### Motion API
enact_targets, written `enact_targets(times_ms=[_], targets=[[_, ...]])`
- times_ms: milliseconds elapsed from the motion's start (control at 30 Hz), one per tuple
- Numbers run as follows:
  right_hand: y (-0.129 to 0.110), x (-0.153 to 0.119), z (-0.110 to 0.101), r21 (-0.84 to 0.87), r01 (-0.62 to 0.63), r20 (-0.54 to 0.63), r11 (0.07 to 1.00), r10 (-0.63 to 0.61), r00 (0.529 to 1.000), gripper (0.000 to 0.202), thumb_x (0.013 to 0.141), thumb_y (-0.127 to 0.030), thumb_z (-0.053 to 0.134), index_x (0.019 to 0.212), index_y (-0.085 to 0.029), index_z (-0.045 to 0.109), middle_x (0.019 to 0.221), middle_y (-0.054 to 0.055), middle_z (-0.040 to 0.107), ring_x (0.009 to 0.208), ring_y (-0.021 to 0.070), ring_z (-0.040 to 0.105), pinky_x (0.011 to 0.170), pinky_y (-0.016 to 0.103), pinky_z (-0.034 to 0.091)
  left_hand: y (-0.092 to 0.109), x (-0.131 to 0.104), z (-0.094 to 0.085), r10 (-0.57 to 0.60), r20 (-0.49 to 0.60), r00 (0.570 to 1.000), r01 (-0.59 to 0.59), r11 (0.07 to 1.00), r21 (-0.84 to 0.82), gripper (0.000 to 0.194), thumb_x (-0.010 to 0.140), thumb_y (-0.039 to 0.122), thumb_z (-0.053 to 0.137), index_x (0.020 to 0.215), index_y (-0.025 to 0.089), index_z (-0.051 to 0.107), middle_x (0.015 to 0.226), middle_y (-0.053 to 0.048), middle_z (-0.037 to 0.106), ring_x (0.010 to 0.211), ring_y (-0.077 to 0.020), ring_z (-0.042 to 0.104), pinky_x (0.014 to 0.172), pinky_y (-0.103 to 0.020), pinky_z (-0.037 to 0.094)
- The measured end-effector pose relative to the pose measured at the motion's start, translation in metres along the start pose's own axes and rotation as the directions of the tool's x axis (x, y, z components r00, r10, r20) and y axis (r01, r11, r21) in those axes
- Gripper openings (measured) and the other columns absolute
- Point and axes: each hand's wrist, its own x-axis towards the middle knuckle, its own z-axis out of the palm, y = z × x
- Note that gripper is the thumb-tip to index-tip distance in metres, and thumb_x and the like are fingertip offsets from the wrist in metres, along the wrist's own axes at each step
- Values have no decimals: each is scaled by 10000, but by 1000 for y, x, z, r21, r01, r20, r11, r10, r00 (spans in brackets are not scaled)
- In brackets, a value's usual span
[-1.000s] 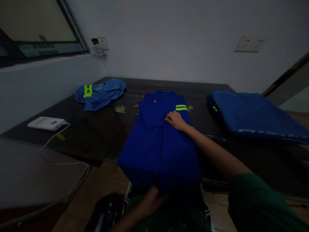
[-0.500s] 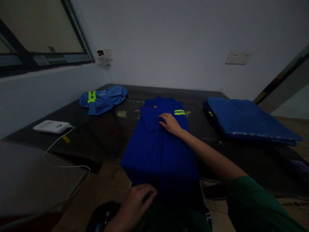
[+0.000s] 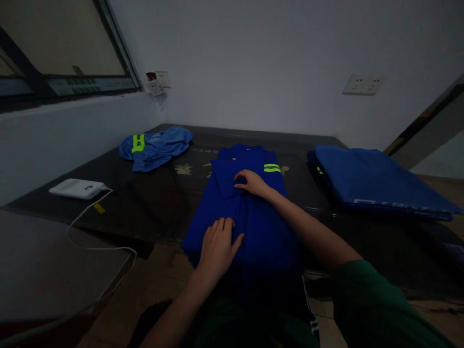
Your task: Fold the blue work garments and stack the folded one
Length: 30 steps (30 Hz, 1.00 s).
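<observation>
A royal-blue work jacket [image 3: 268,227] lies lengthwise in front of me, collar at the far end and lower end hanging over the near table edge. One sleeve [image 3: 225,180] is folded across its front; a yellow-green reflective band shows on the right side. My right hand [image 3: 252,182] rests on the upper front beside the folded sleeve, fingers bent, with a gap between thumb and forefinger. Nearer to me, my left hand [image 3: 219,244] lies on the lower left front, fingers stretched and thumb apart.
The jacket lies on a dark glossy table [image 3: 152,203]. Far left is a crumpled lighter-blue garment [image 3: 159,147]; nearer sits a white power bank [image 3: 78,188] with a cable [image 3: 97,249] hanging over the edge. At right are folded blue garments [image 3: 373,174]. Behind stands a wall with sockets [image 3: 362,84].
My left hand has moved forward from below the jacket's near end onto its lower front, fingers now extended. My right hand has stayed nearly in place, its fingers slightly more bent.
</observation>
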Motion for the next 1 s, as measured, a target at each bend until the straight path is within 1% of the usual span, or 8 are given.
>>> enact_targets(times_ms=[67,167,433,600,767,867,933,1000], targets=[[1,-4,-5,-22,-6,38,1000,7,999,277,810,-312,688,1045,-172,646,1094,90,652,1042,215,595,919,335,444,2,3,-5,-27,55,998,26,999,26,123,916,303,504,917,185,539,878,-65,631,878,-246,604,765,-366,472],[-2,-10,-8,-78,5,113,997,4,994,333,788,-337,717,1075,-190,632,1123,88,645,1063,232,590,903,339,450,5,6,-8,-11,112,994,4,998,61,104,923,220,462,857,195,539,840,-53,649,819,-226,620,723,-336,463],[-12,-17,-11,-265,71,191,962,-20,981,409,818,-375,685,1180,-210,590,1208,112,624,1073,270,603,839,347,471,4,5,-7,64,110,992,-72,995,72,121,904,180,474,823,205,559,840,-38,648,796,-195,610,724,-308,453],[-10,-17,-16,-192,52,257,980,-1,966,437,821,-412,674,1216,-248,583,1207,84,647,1071,269,620,875,358,467,2,6,-7,72,131,989,-77,996,33,132,908,178,470,824,197,570,846,-43,633,796,-199,600,724,-314,449],[-15,-17,-15,-202,64,255,977,-11,967,473,792,-299,716,1238,-228,572,1275,108,604,1143,276,584,948,400,445,-3,5,-8,135,100,986,-138,990,27,183,949,256,447,878,196,604,924,-56,608,879,-217,585,780,-349,455],[-15,-24,-17,-169,50,187,984,-17,982,464,846,-343,652,1277,-210,544,1342,130,550,1230,292,517,1014,480,397,-9,8,-11,159,58,986,-156,986,-52,215,961,314,449,884,199,613,960,-50,608,911,-210,581,821,-357,463],[-13,-34,-20,-130,17,53,991,-11,999,439,898,-379,568,1297,-200,530,1373,135,521,1290,277,459,1057,477,363,-12,10,-11,176,-2,984,-175,980,-99,167,953,292,474,984,200,611,1066,-58,614,1006,-213,573,887,-366,462],[-11,-48,-21,-97,-35,-75,995,28,997,424,938,-380,486,1310,-180,525,1382,141,509,1304,253,445,1076,439,359,-12,10,-9,229,-37,973,-232,964,-127,228,945,270,493,1149,203,571,1242,-77,579,1166,-223,522,986,-387,431]])
